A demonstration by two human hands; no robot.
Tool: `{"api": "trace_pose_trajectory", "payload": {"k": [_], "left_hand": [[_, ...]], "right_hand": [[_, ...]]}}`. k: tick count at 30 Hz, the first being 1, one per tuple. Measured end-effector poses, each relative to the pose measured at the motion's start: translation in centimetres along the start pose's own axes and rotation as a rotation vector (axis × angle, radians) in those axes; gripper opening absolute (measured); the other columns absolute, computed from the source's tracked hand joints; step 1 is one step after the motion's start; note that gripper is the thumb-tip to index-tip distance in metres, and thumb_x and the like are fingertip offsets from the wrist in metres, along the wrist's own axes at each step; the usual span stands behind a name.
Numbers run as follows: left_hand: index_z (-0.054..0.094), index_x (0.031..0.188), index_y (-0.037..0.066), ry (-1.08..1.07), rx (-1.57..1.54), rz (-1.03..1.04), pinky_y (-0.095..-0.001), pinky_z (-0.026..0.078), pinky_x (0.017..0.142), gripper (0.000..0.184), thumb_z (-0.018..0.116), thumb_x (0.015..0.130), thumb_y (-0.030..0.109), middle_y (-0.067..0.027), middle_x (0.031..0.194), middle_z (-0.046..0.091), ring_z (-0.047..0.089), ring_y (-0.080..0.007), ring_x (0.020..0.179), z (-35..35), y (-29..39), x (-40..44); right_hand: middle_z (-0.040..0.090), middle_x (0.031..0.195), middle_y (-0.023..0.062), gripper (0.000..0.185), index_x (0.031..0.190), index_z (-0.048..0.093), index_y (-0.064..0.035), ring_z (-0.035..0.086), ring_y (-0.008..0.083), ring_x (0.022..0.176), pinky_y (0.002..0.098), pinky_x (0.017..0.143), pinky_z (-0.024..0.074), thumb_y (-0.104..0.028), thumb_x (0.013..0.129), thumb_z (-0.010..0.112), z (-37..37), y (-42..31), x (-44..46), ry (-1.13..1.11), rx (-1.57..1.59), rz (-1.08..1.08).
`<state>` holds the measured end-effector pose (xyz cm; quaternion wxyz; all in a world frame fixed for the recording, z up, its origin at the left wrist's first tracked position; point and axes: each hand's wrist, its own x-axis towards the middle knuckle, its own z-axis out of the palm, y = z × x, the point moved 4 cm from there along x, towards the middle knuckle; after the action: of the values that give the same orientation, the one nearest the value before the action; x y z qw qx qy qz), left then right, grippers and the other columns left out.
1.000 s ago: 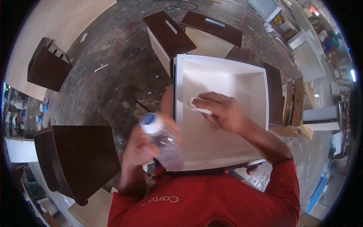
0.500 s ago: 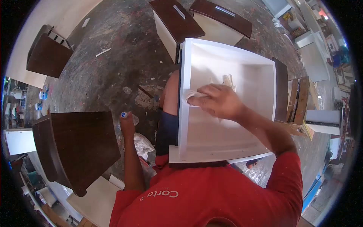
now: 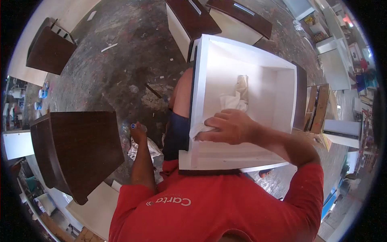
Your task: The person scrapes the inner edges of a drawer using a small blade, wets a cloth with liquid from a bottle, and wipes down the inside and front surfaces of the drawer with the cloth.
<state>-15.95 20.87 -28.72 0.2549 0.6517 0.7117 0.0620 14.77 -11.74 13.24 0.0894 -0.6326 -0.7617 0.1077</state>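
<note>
While the right hand [image 3: 230, 128] clamps a white rag [image 3: 200, 130] on the drawer's [image 3: 200, 80] left rim, mid-frame, the left hand [image 3: 139, 133] grasps a bottle [image 3: 133, 126].
Soft and light, I'd judge, that rag is best held bunched.

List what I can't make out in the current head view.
All in the head view:
Cloth: partly hidden by the right hand.
Left hand: too small to tell whether it grips the bottle or only touches it.
Left handled drawer: cut off by the top edge.
Small print under "Carta" on the shirt: too small.
</note>
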Motion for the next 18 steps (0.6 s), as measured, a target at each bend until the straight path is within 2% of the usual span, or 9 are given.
{"api": "trace_pose_trajectory", "payload": {"k": [2,3,6,10,12,13,16,17,18], "left_hand": [[0.059,0.143,0.004,-0.021,-0.016,0.008,-0.0559,0.051,0.104,0.064,0.068,0.099,0.050,-0.0267,0.134,0.069,0.066,-0.0481,0.123,1.0,-2.4,0.6],[0.058,0.145,0.004,-0.008,-0.030,0.015,-0.0545,0.050,0.106,0.065,0.069,0.099,0.048,-0.0266,0.135,0.068,0.066,-0.0473,0.124,2.2,-3.6,1.2],[0.054,0.150,0.004,-0.130,-0.090,0.031,-0.0509,0.049,0.110,0.068,0.071,0.097,0.043,-0.0258,0.141,0.065,0.063,-0.0453,0.130,2.9,-3.4,1.2],[0.051,0.152,0.002,-0.266,-0.125,0.042,-0.0493,0.047,0.112,0.071,0.073,0.095,0.038,-0.0257,0.147,0.060,0.060,-0.0444,0.134,2.2,-3.5,0.2],[0.051,0.152,0.001,-0.222,-0.141,0.058,-0.0490,0.046,0.113,0.072,0.075,0.094,0.036,-0.0259,0.150,0.058,0.058,-0.0441,0.136,1.9,-3.7,0.1],[0.051,0.152,0.001,-0.187,-0.148,0.068,-0.0488,0.046,0.114,0.072,0.075,0.093,0.035,-0.0260,0.151,0.057,0.057,-0.0440,0.137,1.8,-4.0,-0.1],[0.051,0.150,-0.004,-0.074,-0.148,0.143,-0.0491,0.044,0.115,0.074,0.078,0.091,0.031,-0.0282,0.149,0.058,0.057,-0.0443,0.137,2.5,-5.1,0.6],[0.050,0.150,-0.005,-0.093,-0.134,0.151,-0.0491,0.043,0.117,0.075,0.079,0.090,0.030,-0.0285,0.149,0.058,0.056,-0.0444,0.137,2.0,-4.7,0.5],[0.050,0.150,-0.005,-0.112,-0.120,0.159,-0.0491,0.042,0.118,0.076,0.080,0.089,0.029,-0.0289,0.149,0.057,0.056,-0.0445,0.138,1.2,-4.0,0.2]], "right_hand": [[0.068,0.114,0.0051,0.057,0.147,0.058,-0.0390,0.073,0.0247,0.106,0.0400,0.083,0.0642,-0.015,0.096,0.066,-0.2,0.9,-0.7,0.149,-0.097,-0.064],[0.068,0.112,0.0028,0.057,0.144,0.061,-0.0378,0.073,0.0248,0.104,0.0404,0.080,0.0638,-0.016,0.093,0.069,-0.1,2.8,-0.5,0.321,-0.121,0.036],[0.068,0.109,0.0020,0.052,0.142,0.063,-0.0367,0.073,0.0247,0.101,0.0408,0.076,0.0632,-0.017,0.093,0.069,-2.8,7.1,0.4,0.362,-0.035,0.353],[0.069,0.105,0.0043,0.044,0.140,0.062,-0.0344,0.074,0.0257,0.093,0.0421,0.073,0.0635,-0.021,0.099,0.064,0.3,3.7,-1.0,0.421,-0.162,0.006],[0.072,0.107,0.0077,0.033,0.125,0.074,-0.0251,0.074,0.0288,0.092,0.0433,0.072,0.0629,-0.024,0.092,0.071,-0.6,0.7,-0.5,0.043,0.090,0.038],[0.071,0.107,0.0087,0.035,0.126,0.074,-0.0256,0.074,0.0295,0.093,0.0451,0.074,0.0629,-0.024,0.091,0.072,-1.1,0.6,-0.7,0.095,0.065,-0.039],[0.070,0.106,0.0089,0.041,0.130,0.072,-0.0283,0.074,0.0314,0.091,0.0455,0.075,0.0626,-0.019,0.090,0.070,-1.9,4.7,-0.4,0.391,-0.103,0.165],[0.069,0.107,0.0089,0.051,0.137,0.068,-0.0307,0.073,0.0320,0.090,0.0450,0.075,0.0626,-0.016,0.089,0.069,-2.5,6.7,0.2,0.411,-0.084,0.326],[0.069,0.109,0.0086,0.059,0.146,0.061,-0.0321,0.074,0.0312,0.089,0.0454,0.073,0.0631,-0.017,0.090,0.069,-3.7,8.5,1.0,0.289,-0.130,0.469]]}}
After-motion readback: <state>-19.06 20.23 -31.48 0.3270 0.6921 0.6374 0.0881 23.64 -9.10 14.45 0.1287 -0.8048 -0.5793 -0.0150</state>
